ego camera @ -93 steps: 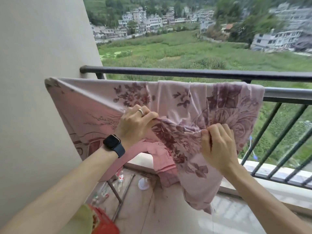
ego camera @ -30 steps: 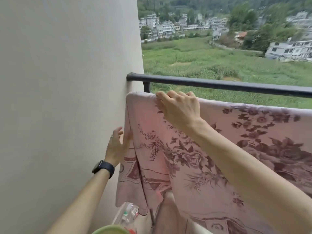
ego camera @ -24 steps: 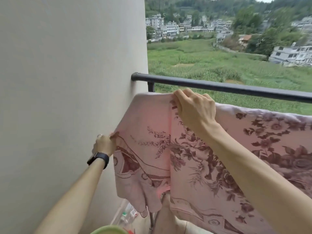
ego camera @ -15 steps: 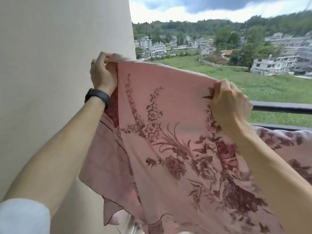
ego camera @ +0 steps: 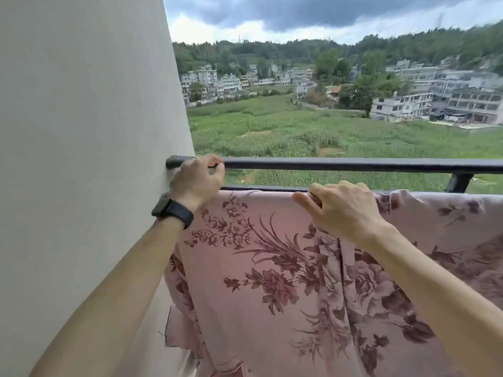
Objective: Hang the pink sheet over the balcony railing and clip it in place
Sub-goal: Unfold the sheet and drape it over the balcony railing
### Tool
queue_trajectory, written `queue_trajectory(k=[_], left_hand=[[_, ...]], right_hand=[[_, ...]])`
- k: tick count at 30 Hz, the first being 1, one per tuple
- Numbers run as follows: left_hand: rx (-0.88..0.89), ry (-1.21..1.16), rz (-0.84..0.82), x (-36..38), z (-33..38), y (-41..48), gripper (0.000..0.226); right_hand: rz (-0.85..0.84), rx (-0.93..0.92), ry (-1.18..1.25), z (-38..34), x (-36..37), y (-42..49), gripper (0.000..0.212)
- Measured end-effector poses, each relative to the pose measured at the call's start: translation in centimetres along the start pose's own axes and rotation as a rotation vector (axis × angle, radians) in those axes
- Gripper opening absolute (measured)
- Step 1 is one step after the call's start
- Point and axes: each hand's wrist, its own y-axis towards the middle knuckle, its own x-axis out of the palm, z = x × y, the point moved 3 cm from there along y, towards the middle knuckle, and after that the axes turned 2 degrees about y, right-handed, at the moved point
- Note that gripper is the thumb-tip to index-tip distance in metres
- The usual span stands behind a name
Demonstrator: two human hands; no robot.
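Note:
The pink sheet (ego camera: 272, 295), printed with dark red flowers, hangs over the lower bar (ego camera: 258, 188) of the balcony railing and falls toward me. The black top rail (ego camera: 353, 165) runs just above it. My left hand (ego camera: 197, 180), with a black watch on its wrist, is curled at the sheet's top left corner beside the wall, its fingers in front of the top rail. My right hand (ego camera: 340, 210) grips the sheet's top edge near the middle, fingers hooked over the bar. No clip is in view.
A plain beige wall (ego camera: 81, 131) fills the left side and meets the railing's end. A black bracket (ego camera: 460, 182) joins the two bars at the right. Beyond the railing lie green fields and buildings far below.
Half a second ago both hands held the sheet's left part lifted high. Now they have come down and the sheet lies flat over the lower bar, spread up to the wall.

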Motion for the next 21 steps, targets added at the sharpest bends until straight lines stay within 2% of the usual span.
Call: queue_trajectory(k=[2,4,5,7,10,14,17,21], left_hand=[[-0.239,-0.028,0.169,-1.0,-3.9,-3.4,0.036],[-0.459,-0.146,0.088,-0.7,-7.0,-7.1,0.050],[-0.482,-0.233,0.033,-0.2,-7.8,-8.2,0.054],[-0.404,-0.290,0.035,0.3,-7.8,-8.4,0.051],[-0.291,-0.177,0.104,0.0,-5.6,-6.0,0.041],[-0.128,0.015,-0.057,1.7,1.4,-2.7,0.042],[-0.098,-0.004,-0.139,4.2,8.1,-1.4,0.043],[-0.057,-0.185,-0.023,4.9,13.3,-1.3,0.040]], right_hand=[[0.069,0.001,0.034,1.1,0.2,-0.1,0.067],[0.186,0.052,0.097,2.4,0.2,-0.1,0.067],[0.248,0.078,0.097,2.9,0.3,-0.2,0.067],[0.330,0.089,0.051,3.4,0.6,-0.7,0.066],[0.403,0.063,-0.014,4.1,1.1,-1.4,0.061],[0.417,0.097,-0.062,7.3,0.6,-2.8,0.064],[0.419,0.097,-0.091,10.5,-0.4,-4.5,0.064],[0.462,0.107,0.070,12.5,-1.6,-5.8,0.051]])
